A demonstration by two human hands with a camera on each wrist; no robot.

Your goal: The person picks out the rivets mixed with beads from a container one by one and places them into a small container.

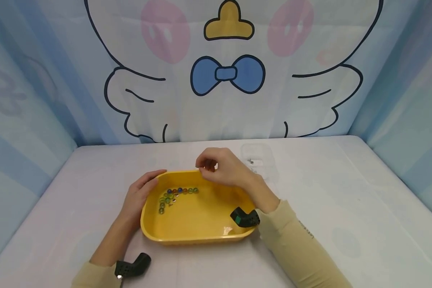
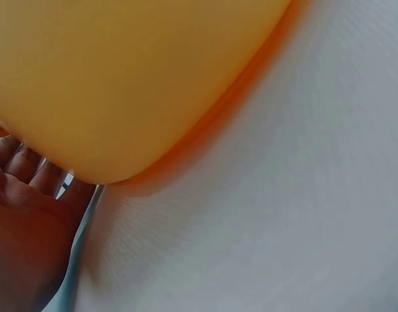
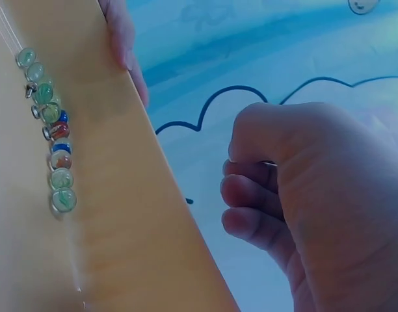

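A yellow plastic tray (image 1: pixel 201 224) sits on the table in front of me. My left hand (image 1: pixel 135 200) grips its back left corner, with the thumb on the rim and the other fingers outside, as the left wrist view shows (image 2: pixel 30 208). Several glass marbles (image 1: pixel 180 190) line the tray's left and back sides, with small metal pieces (image 3: pixel 31 90) among them. Over the back rim hovers my right hand (image 1: pixel 223 166), thumb and forefinger pinched together. A tiny speck shows at those fingertips, too small to name; in the right wrist view the hand (image 3: pixel 329 195) hides it.
Behind the right forearm stands a clear plastic box (image 1: pixel 264 154) holding a few small metal pieces (image 1: pixel 251 161). A white cloth (image 1: pixel 345 200) covers the table. A printed curtain (image 1: pixel 227 112) closes off the back, and more fabric hangs at both sides.
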